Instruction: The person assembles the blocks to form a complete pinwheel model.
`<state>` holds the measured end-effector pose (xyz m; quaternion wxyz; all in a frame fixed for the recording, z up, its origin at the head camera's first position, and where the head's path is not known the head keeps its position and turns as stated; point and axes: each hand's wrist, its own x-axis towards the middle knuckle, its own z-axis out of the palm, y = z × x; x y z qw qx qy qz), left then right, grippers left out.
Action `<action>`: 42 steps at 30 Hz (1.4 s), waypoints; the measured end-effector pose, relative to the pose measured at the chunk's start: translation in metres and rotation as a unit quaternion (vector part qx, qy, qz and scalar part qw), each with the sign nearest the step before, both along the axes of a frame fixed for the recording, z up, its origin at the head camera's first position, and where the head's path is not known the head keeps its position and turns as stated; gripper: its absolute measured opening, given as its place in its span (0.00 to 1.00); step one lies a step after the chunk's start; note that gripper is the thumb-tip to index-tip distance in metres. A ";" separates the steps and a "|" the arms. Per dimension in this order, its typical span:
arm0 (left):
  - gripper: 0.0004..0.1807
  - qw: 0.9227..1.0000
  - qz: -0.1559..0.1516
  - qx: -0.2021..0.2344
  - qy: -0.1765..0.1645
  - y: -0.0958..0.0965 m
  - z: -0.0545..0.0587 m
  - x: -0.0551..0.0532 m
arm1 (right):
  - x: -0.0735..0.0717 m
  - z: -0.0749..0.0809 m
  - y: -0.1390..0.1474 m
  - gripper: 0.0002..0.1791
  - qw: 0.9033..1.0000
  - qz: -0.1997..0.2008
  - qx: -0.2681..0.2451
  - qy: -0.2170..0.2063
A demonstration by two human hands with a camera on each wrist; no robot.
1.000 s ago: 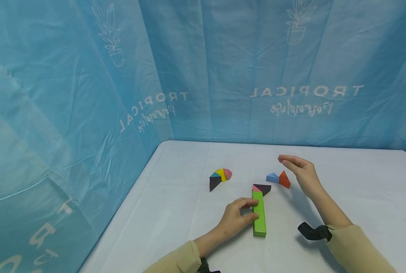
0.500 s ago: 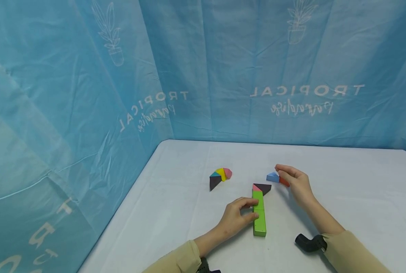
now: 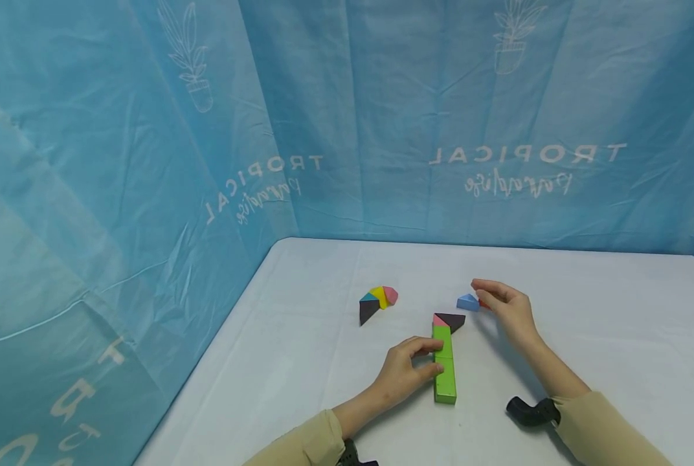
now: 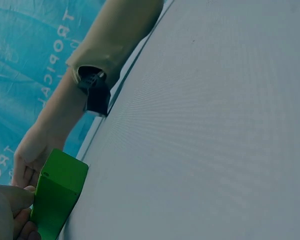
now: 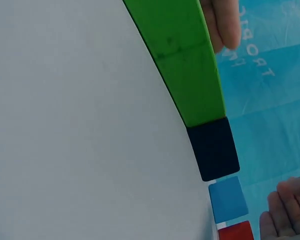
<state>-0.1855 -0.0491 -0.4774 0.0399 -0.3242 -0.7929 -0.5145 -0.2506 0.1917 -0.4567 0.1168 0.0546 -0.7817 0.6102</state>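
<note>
Beside the blue block (image 3: 467,303): right hand (image 3: 505,314) has lowered over the red block (image 5: 236,232); whether pinching, cannot tell.
Green blocks (image 3: 445,382): left hand (image 3: 402,369) rests there, thumb and fingers apart, perhaps steadying.

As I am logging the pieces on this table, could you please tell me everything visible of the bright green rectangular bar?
The bright green rectangular bar looks smooth and faintly glossy, possibly painted wood. A seam across its top suggests two blocks set end to end. It lies flat on the white cloth-covered table, its length running from near to far. Its far end meets a small pink triangular block. The left hand appears to touch its left edge.
</note>
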 end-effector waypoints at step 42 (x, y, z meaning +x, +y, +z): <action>0.19 1.000 0.001 -0.002 0.014 0.000 0.000 -0.001 | -0.020 -0.019 0.002 0.14 0.987 0.007 0.161 -0.012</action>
